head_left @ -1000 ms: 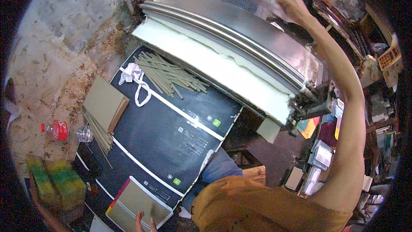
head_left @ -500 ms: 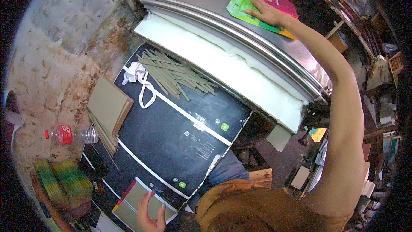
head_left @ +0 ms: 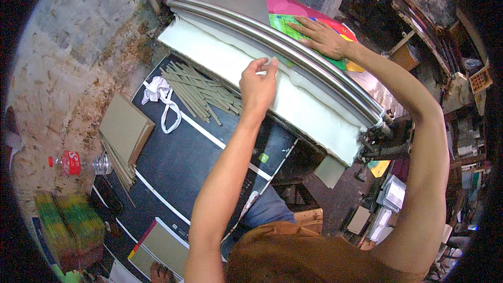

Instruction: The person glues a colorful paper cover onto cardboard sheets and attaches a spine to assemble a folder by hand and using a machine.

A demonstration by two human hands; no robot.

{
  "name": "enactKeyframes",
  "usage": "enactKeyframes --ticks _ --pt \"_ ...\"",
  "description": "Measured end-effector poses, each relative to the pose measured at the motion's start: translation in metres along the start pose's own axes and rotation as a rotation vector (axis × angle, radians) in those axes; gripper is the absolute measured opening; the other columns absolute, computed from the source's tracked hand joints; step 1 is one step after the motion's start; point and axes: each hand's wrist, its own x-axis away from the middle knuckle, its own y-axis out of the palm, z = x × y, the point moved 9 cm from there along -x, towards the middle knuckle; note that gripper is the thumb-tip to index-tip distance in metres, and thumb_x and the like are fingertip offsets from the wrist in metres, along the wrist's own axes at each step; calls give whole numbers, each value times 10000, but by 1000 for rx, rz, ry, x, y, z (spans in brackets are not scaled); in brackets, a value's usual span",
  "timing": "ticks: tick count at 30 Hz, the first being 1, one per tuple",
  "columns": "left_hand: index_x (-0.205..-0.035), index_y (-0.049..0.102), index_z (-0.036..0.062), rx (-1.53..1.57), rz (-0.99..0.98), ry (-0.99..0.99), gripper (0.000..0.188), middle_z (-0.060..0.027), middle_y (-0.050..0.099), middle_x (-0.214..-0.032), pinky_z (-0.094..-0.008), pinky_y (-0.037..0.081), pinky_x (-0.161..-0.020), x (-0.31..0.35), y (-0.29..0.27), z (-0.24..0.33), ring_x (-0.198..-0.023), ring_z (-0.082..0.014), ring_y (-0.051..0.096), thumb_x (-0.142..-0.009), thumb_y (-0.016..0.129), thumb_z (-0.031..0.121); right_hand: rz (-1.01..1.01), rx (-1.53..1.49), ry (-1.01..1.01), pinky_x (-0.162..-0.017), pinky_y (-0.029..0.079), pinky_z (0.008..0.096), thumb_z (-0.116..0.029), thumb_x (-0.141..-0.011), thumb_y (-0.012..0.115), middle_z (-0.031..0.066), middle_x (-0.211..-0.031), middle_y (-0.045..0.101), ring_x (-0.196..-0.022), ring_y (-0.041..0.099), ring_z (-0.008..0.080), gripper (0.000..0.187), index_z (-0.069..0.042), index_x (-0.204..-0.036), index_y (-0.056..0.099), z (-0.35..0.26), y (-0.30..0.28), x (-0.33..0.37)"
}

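My right hand (head_left: 326, 40) lies flat, fingers spread, on a colourful printed sheet (head_left: 287, 4) on top of the metal roller machine (head_left: 225, 1). A green bit of the sheet shows below the steel rollers (head_left: 236, 25). My left hand (head_left: 259, 86) is raised over the white trough (head_left: 201, 44) in front of the rollers. Its fingers are curled, with a gap between thumb and forefinger, and its tips are close to that green bit. I see nothing held in it.
On the black table (head_left: 178, 157) lie grey board strips (head_left: 196, 91), a white cloth (head_left: 156, 90), a stack of grey boards (head_left: 123, 128) and a board with a coloured edge (head_left: 160, 243). Another person's hand (head_left: 161, 272) touches that board. A plastic bottle (head_left: 70, 162) lies left.
My left hand has moved from the coloured-edge board up to the rollers. My right hand has shifted slightly, and the printed sheet has moved toward the rollers. Another person's hand has reached the board.
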Motion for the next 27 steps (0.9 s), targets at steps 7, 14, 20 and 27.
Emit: enactKeyframes --ticks 7,14,20,27 --pt "-1099 700 -74 -25 32 -67 399 -199 753 -985 -407 527 -886 -4 30 -7 -962 -336 716 -927 696 285 30 -18 -35 -1242 145 589 -533 -1074 259 181 -1682 193 -1548 194 368 624 -243 -1627 249 -4 0 10" --pt "-901 707 -28 199 -57 -176 285 -32 639 -783 -324 437 -676 -6 44 -11 -741 -121 512 -967 685 248 27 -578 46 -1255 176 509 -591 -1066 262 125 -1661 291 -1525 281 304 701 -162 -1621 254 30 1 -5" --pt "-908 693 -75 190 84 -131 325 -100 651 -745 -365 457 -660 48 -27 3 -698 -160 554 -975 657 241 11 -295 159 -1146 381 446 -341 -940 667 104 -1531 497 -1270 581 319 583 -193 -1481 509 -25 -81 -79" --pt "-956 718 -46 134 126 -160 303 -40 659 -778 -316 439 -666 134 -122 14 -722 -117 544 -977 658 250 95 719 -600 -1154 313 572 -245 -809 762 43 -1539 468 -1416 404 305 541 -330 -1326 628 -242 -59 -179"
